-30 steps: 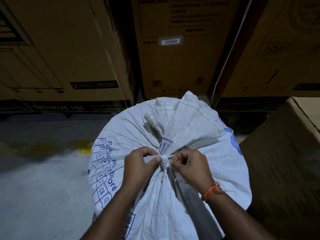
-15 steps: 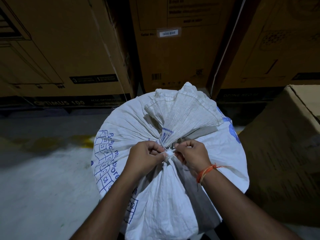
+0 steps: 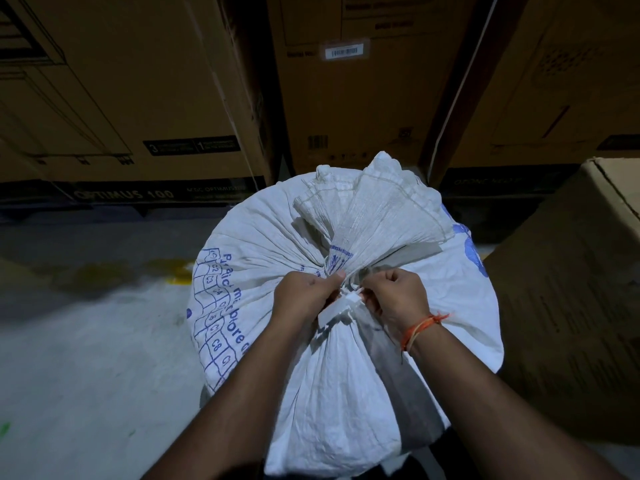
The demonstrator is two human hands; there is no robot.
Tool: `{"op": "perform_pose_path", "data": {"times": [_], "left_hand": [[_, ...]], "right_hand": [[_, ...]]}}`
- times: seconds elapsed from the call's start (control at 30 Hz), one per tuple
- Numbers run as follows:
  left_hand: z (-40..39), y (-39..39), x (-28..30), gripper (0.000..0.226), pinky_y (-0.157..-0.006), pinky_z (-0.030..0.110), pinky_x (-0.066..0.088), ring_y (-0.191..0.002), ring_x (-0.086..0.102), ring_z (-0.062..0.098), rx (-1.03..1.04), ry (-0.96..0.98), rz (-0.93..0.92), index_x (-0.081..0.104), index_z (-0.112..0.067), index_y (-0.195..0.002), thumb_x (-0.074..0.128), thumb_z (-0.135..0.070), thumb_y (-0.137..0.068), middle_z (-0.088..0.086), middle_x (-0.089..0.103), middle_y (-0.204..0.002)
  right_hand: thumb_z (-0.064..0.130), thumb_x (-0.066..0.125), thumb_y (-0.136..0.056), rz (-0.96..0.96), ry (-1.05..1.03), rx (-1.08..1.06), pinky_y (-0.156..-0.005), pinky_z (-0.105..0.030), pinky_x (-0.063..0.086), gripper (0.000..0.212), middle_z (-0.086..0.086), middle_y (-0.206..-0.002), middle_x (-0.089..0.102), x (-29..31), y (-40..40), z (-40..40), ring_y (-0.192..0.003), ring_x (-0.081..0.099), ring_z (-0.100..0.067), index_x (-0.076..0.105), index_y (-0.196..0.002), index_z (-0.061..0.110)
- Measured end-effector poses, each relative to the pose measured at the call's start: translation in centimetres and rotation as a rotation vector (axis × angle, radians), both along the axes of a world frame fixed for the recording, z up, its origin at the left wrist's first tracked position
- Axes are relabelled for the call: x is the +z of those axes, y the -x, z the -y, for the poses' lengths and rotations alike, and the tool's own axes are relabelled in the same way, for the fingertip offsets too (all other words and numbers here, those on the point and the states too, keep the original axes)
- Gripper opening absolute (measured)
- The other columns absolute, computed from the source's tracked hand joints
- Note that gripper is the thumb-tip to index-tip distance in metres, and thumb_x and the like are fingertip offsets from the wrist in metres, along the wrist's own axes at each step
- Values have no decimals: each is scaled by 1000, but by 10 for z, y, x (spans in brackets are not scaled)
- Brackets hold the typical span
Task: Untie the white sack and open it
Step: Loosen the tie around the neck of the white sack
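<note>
Left hand [image 3: 304,294], right hand [image 3: 394,296] pinch sack [image 3: 263,237] tie [image 3: 341,306]; carton [image 3: 121,98] reads "OPTIMUS 100".

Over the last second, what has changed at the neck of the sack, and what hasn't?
Both hands have stayed at the tied neck. The left hand and right hand have drawn a short white strip of the tie out between them, where earlier only a tight knot showed. The white sack is still bunched shut, its gathered top fanned as before. The cardboard boxes behind are unmoved.

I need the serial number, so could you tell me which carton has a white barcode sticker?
The middle carton, directly behind the sack.
</note>
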State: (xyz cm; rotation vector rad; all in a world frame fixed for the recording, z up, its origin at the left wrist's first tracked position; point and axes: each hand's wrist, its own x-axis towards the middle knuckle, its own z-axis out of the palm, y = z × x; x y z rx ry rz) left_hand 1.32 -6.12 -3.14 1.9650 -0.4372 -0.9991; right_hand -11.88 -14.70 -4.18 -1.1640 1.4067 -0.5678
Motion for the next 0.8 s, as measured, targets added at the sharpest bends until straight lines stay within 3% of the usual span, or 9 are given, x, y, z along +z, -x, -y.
{"op": "perform_pose_path", "data": {"times": [0.07, 0.17, 0.27, 0.33, 0.4, 0.47, 0.57, 0.7, 0.8], "left_hand": [[5, 3, -4, 41, -65, 35, 56, -63, 73, 28, -3, -34, 9, 82, -9, -67, 85, -49, -74, 7, 78, -65], [9, 4, -8, 21, -65, 50, 55, -60, 64, 29, 39, -36, -65, 79, -3, -62, 77, -19, -75, 24, 76, -68], [8, -7, -12, 32, -67, 50, 59, -64, 69, 33, 146, -11, -67, 76, -5, -54, 71, -8, -86, 25, 77, -70], [4, -14, -10, 34, -72, 55, 67, -62, 76, 31, 151, -3, 63, 76, -6, -60, 72, -16, -92, 12, 78, -66], [-2, -17, -4, 32, -76, 45, 66, -70, 78, 24, 68, -64, 302, 78, -13, -68, 72, -35, -92, 1, 78, -66], [-7, -15, 5, 30, -80, 34, 59, -87, 76, 23, 8, -120, 527, 79, -20, -86, 70, -48, -90, -3, 80, -82], [-14, -9, 17, 34, -84, 36, 54, -102, 72, 25, -42, -77, 785, 75, -19, -113, 70, -46, -93, 1, 78, -107], [-18, -1, 18, 27, -87, 42, 55, -109, 65, 30, -123, 88, 974, 76, -18, -115, 75, -30, -91, 3, 74, -116], [-20, 9, 17, 25, -90, 46, 53, -111, 64, 29, -158, 76, 1040, 76, -21, -112, 75, -27, -88, -1, 73, -116]], "right_hand": [[16, 77, -74, -12, 11, 9, -59, -35, 46, 19, -5, -49, 68, -1, 0, -1, -46, 57, -20, 70, -56, 13], [24, 75, -67, -27, 21, 19, -61, -40, 51, 12, -10, -55, 72, 1, 4, -1, -48, 60, -21, 70, -64, 13], [21, 73, -70, -47, 61, 8, -62, -38, 51, 12, -8, -57, 73, 3, 13, 7, -49, 60, -21, 72, -61, 12], [14, 72, -73, -69, 85, 4, -61, -35, 51, 14, -5, -56, 72, 4, 19, 13, -48, 59, -19, 73, -59, 13], [11, 70, -73, -91, 110, 23, -59, -33, 51, 17, -2, -53, 71, 4, 24, 12, -46, 59, -16, 75, -58, 15], [11, 69, -73, -123, 140, 51, -59, -34, 54, 18, -1, -54, 72, 6, 29, 9, -48, 61, -16, 76, -57, 16], [11, 72, -73, -189, 199, 71, -64, -30, 55, 15, 1, -59, 73, 7, 38, 7, -59, 66, -15, 77, -59, 13], [9, 74, -74, -237, 233, 72, -61, -22, 46, 13, 2, -64, 74, 12, 54, 4, -64, 66, -11, 78, -63, 10], [7, 75, -73, -253, 265, 73, -62, -24, 51, 12, 1, -63, 75, 18, 65, 3, -64, 68, -14, 77, -62, 10]]}}
